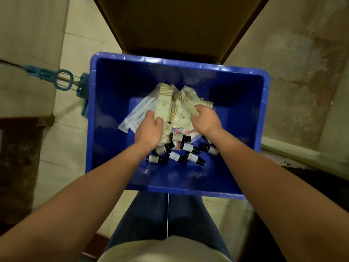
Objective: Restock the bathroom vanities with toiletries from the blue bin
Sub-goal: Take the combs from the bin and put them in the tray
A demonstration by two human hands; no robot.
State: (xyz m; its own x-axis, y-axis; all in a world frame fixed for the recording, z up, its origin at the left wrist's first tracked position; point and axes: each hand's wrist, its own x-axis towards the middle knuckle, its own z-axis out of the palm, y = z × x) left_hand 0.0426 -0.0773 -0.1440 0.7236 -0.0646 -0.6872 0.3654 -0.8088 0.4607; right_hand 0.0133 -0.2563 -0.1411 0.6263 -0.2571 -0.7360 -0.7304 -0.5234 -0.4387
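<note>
Forearms, two, bare, reaching forward and down over dark trousers into the blue bin (113, 61), which stands on the tiled floor.

Left hand (149, 130): closed round a cream sachet (162, 104) printed with gold stripes, gripped at its lower end so the pack stands up clear of the pile, likely for sorting or counting.

Right hand (205, 119): fingers curled onto further cream packets (184, 103) of the same kind, gathering them toward the left; whether it grips or merely presses them cannot be told.

Bin contents, remaining: white wrapped slim packs (136, 114) lying flat at left; small dark bottles with white labels (188, 147), loose on their sides near the front wall, probably rolled there.

Adjacent: blue mop head and handle (62, 80) left of the bin; brown carton flap (173, 25) beyond it.

Vanities: not in view. Judged stage: collecting stock, nothing yet placed.
</note>
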